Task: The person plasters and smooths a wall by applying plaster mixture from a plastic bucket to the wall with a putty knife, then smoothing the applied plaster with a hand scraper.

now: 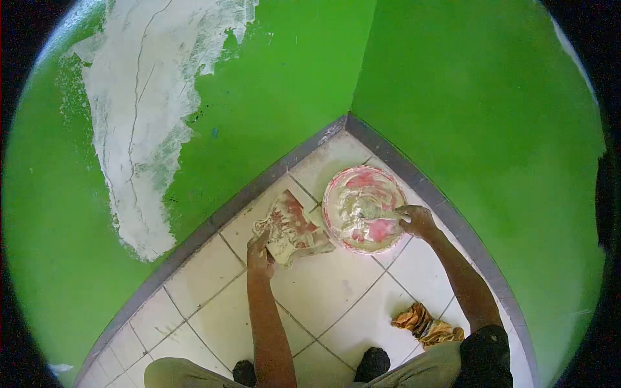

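My right hand [420,221] is closed around the handle of a putty knife [378,212], whose blade is coated in putty and rests over a round pink tub [326,223]. Off-white putty [352,197] is smeared across the tub's inside, with pink showing through. To the left, my left hand [260,252] grips the edge of a flat reddish-brown board [294,210]. Thick putty covers much of that board, which is close over the floor tiles beside the tub.
Two green walls [278,97] meet at a corner beyond the tub, with grey skirting [223,207] along their base. White filler with cracks [136,129] covers part of the left wall. A crumpled brown cloth [427,324] lies on the tiled floor [323,291] by my feet.
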Motion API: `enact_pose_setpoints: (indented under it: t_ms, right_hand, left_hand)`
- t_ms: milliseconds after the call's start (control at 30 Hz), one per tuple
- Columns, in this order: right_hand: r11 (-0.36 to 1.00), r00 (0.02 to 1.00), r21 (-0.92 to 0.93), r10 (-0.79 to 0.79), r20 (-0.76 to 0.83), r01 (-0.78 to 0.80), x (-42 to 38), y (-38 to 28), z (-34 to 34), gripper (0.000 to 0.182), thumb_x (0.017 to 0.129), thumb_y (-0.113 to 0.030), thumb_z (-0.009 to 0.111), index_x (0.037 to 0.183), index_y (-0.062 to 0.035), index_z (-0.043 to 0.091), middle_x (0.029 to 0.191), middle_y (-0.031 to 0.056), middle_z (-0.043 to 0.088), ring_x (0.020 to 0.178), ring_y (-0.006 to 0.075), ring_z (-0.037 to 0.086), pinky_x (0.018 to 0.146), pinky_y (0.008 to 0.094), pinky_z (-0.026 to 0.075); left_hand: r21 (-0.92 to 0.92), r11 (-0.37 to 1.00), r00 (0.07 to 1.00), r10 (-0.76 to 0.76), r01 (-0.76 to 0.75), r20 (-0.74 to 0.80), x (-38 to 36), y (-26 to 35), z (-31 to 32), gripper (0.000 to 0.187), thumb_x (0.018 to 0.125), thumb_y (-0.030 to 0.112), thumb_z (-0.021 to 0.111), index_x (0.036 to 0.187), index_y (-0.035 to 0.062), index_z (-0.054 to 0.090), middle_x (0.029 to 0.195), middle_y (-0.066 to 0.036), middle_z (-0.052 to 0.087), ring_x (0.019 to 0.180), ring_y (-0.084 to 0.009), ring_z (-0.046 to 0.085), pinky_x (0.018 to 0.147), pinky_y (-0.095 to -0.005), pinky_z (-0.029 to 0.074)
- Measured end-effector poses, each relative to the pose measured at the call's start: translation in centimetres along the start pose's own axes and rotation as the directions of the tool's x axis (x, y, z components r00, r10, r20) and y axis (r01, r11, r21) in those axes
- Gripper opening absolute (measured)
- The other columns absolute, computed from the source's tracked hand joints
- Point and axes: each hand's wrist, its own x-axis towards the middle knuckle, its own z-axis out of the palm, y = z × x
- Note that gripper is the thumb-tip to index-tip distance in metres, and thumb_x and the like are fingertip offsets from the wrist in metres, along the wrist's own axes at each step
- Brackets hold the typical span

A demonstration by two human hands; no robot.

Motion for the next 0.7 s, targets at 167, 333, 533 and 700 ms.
enact_pose_setpoints:
  t_ms: [167, 333, 533, 700]
  right_hand:
    - [0.993, 0.999, 0.111, 0.032, 0.042, -0.037, 1.9, -1.3, 1.4, 0.041, 0.066, -0.027, 0.067, 0.106, -0.0161, 0.067, 0.102, 0.0090, 0.067, 0.091, 0.0275, 0.065, 0.080, 0.0373, 0.053]
    - [0.973, 0.992, 0.191, 0.121, 0.046, -0.128, 1.7, -1.8, 2.3, 0.041, 0.066, -0.027, 0.067, 0.104, -0.0126, 0.068, 0.101, 0.0084, 0.068, 0.086, 0.0254, 0.066, 0.078, 0.0355, 0.053]
    - [0.630, 0.997, 0.774, 0.069, 0.022, -0.060, -0.2, -0.7, 1.8, 0.034, 0.074, -0.014, 0.069, 0.105, -0.0011, 0.065, 0.088, 0.0064, 0.067, 0.077, 0.0134, 0.060, 0.068, 0.0276, 0.050]
    - [0.427, 0.996, 0.904, 0.082, -0.016, -0.021, -2.7, -4.0, -2.4, 0.031, 0.077, -0.004, 0.067, 0.106, 0.0021, 0.058, 0.085, 0.0046, 0.062, 0.074, 0.0112, 0.057, 0.066, 0.0257, 0.047]
  left_hand:
    - [0.030, 0.998, 0.998, -0.054, 0.052, 0.042, -2.7, 2.9, 3.2, 0.031, 0.086, 0.026, 0.065, 0.100, -0.0010, 0.059, 0.088, -0.008, 0.064, 0.071, -0.0166, 0.063, 0.061, -0.0320, 0.053]
    - [0.125, 0.991, 0.989, -0.060, 0.043, 0.133, -2.2, 1.9, 2.6, 0.037, 0.087, 0.032, 0.064, 0.098, -0.0028, 0.059, 0.087, -0.008, 0.063, 0.072, -0.0183, 0.063, 0.064, -0.0339, 0.054]
    - [0.197, 0.967, 0.964, -0.199, 0.164, 0.177, -1.0, 0.6, 2.9, 0.045, 0.089, 0.037, 0.060, 0.111, -0.0025, 0.057, 0.099, -0.011, 0.064, 0.085, -0.0212, 0.065, 0.075, -0.0362, 0.056]
    - [0.192, 0.965, 0.966, -0.209, 0.179, 0.150, -1.7, -0.5, 5.8, 0.046, 0.087, 0.040, 0.063, 0.102, -0.0039, 0.059, 0.091, -0.010, 0.063, 0.076, -0.0191, 0.062, 0.067, -0.0338, 0.053]
